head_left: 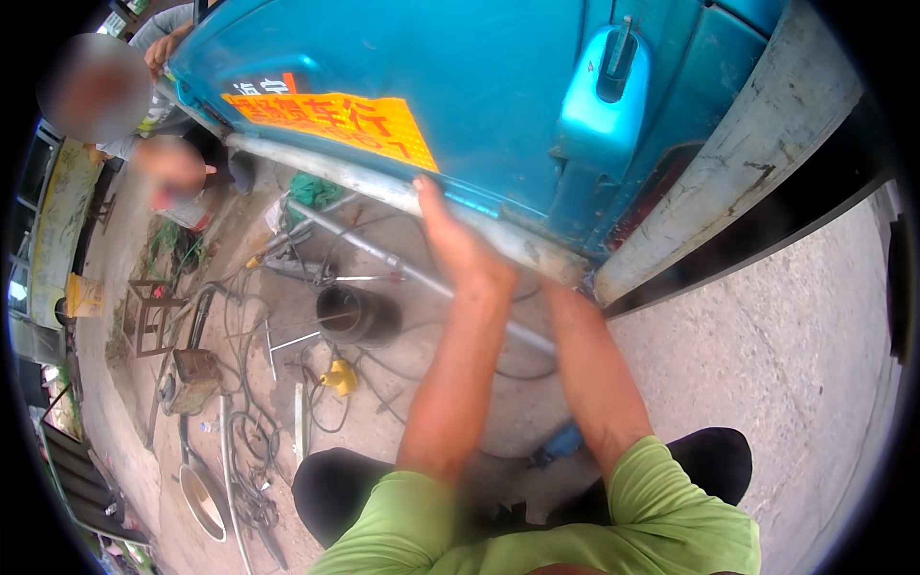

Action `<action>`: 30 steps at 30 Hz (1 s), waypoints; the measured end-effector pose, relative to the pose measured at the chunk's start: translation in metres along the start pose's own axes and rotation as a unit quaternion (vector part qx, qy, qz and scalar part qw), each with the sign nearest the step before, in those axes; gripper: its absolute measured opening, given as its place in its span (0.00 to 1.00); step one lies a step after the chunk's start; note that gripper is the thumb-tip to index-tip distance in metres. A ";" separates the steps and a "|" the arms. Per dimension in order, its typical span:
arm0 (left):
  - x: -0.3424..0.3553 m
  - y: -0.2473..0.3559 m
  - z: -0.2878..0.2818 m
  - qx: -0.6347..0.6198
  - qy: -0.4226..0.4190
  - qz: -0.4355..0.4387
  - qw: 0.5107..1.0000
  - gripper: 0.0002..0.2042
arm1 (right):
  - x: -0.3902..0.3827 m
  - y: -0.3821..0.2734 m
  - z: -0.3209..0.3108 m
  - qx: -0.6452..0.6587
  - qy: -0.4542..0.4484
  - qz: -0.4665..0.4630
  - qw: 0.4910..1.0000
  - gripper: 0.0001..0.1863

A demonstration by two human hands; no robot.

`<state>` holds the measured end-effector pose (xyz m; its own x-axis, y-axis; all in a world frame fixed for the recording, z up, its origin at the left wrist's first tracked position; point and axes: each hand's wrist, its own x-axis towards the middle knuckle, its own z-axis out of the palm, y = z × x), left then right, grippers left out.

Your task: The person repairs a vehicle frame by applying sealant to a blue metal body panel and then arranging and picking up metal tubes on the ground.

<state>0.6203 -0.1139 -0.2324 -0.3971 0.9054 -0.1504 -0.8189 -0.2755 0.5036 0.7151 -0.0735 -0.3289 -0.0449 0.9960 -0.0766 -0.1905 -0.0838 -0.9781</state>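
A teal vehicle panel (489, 86) with an orange sticker (335, 120) fills the top of the view. Along its lower edge runs a pale metal pipe (355, 177). My left hand (470, 254) grips this pipe near its right part, thumb laid up over it and fingers out of sight underneath. Beside it, my right hand (565, 292) reaches under the pipe's right end; its fingers are hidden. A thicker, scuffed pale metal post (738, 144) slants up from close to that end. A teal latch-like cover (602, 96) sits on the panel above my hands.
Another person's hand (168, 48) holds the panel's upper left corner. On the concrete lie a long metal rod (374, 249), a dark metal cylinder (359, 316), a yellow plug-like piece (338, 377), cables, a rusty box (192, 381) and a blue tool (558, 445) near my knees.
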 end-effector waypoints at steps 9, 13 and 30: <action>-0.005 0.006 0.001 0.016 -0.005 0.005 1.000 0.31 | 0.005 0.005 0.008 0.002 -0.006 0.006 1.000 0.32; -0.021 0.000 0.030 0.027 0.027 -0.033 0.999 0.30 | 0.011 0.001 -0.009 -0.012 0.016 0.002 1.000 0.32; -0.007 0.001 0.005 0.027 -0.064 0.022 0.997 0.25 | 0.016 -0.001 0.007 -0.005 -0.005 0.014 1.000 0.32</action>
<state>0.6242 -0.1188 -0.2263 -0.3724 0.9279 -0.0184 -0.7771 -0.3009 0.5528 0.7077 -0.0572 -0.3275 -0.0604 0.9929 -0.1026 -0.1795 -0.1119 -0.9774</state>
